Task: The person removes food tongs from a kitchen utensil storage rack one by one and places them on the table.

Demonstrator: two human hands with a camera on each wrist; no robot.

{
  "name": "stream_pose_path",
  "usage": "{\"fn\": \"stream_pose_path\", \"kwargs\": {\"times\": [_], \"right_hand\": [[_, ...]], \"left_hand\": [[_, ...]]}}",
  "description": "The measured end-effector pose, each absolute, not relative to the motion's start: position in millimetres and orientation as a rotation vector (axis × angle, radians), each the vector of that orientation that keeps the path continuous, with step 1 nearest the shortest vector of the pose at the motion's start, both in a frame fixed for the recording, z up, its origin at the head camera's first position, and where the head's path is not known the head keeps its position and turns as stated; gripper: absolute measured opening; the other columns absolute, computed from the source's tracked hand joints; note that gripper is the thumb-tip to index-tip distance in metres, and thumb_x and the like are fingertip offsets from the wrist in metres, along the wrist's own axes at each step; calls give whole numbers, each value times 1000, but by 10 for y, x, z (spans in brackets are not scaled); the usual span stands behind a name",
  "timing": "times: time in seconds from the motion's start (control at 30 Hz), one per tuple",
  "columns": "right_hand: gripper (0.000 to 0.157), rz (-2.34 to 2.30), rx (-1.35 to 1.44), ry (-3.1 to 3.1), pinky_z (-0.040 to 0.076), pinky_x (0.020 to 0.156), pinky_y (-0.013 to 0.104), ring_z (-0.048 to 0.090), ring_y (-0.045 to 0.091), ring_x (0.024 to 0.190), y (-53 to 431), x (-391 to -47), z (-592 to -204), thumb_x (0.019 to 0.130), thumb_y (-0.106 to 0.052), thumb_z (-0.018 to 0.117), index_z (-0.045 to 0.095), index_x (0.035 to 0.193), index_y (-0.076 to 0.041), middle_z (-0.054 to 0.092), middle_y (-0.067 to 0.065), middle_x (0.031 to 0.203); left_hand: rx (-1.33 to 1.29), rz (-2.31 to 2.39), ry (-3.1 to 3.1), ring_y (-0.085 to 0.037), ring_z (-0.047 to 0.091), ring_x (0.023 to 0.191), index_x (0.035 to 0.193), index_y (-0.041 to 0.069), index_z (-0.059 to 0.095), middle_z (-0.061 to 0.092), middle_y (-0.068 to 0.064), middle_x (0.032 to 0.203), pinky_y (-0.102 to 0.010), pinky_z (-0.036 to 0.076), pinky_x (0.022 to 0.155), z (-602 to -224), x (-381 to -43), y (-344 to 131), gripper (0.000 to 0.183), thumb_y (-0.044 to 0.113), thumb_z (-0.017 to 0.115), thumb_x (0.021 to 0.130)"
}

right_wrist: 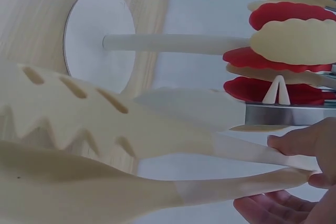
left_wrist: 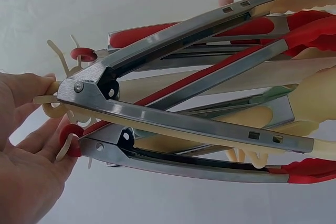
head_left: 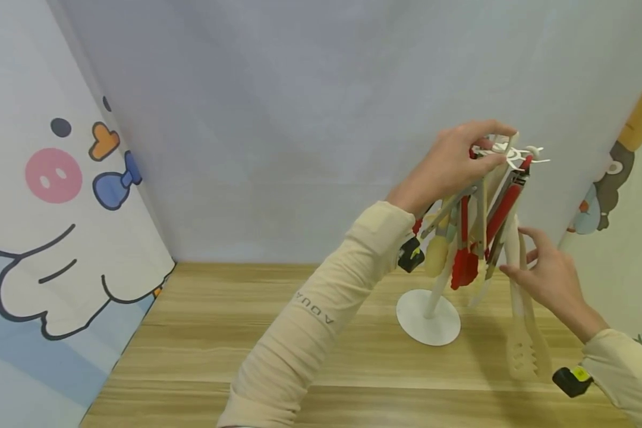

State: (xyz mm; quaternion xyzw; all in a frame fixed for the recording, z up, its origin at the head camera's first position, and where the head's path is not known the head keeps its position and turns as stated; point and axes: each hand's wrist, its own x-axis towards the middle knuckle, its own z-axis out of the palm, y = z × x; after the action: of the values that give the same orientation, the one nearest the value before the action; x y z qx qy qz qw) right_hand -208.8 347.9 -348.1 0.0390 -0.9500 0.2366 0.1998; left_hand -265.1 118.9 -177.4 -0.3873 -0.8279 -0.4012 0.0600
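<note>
On the table stands a white rack with a round base, a slim post and curved hooks at its top. Several metal tongs with red or cream tips hang from it, among them red-tipped tongs and cream-tipped tongs. My left hand grips the rack's top between thumb and fingers, beside the hanging loops. At the right, my right hand pinches the arms of large cream tongs, whose slotted, toothed ends point down. Whether their upper end touches a hook is hidden.
The rack's base rests on a wood-grain table. A pale grey cloth hangs behind. Cartoon-printed cloth panels stand at the left and right sides.
</note>
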Motion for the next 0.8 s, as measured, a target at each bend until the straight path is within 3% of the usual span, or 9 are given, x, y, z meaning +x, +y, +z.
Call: {"fn": "stream_pose_path", "kwargs": {"times": [0.57,0.8], "right_hand": [[73,606,137,-2757,35,44,32,47,22,53,3492,-2181,-3751,74,-14,77,39,133,5,56,20,78],[71,589,219,-2750,33,45,32,42,20,52,3481,-2225,-3823,72,-11,77,42,130,8,54,12,69]], "left_hand": [[-1166,-1220,-2513,5,48,104,132,27,55,52,13,128,-13,42,72,-1791,-2648,1211,39,25,60,94],[-1154,-1230,-2513,3,48,98,132,27,55,55,11,120,-14,42,68,-1795,-2656,1200,39,25,60,93]]}}
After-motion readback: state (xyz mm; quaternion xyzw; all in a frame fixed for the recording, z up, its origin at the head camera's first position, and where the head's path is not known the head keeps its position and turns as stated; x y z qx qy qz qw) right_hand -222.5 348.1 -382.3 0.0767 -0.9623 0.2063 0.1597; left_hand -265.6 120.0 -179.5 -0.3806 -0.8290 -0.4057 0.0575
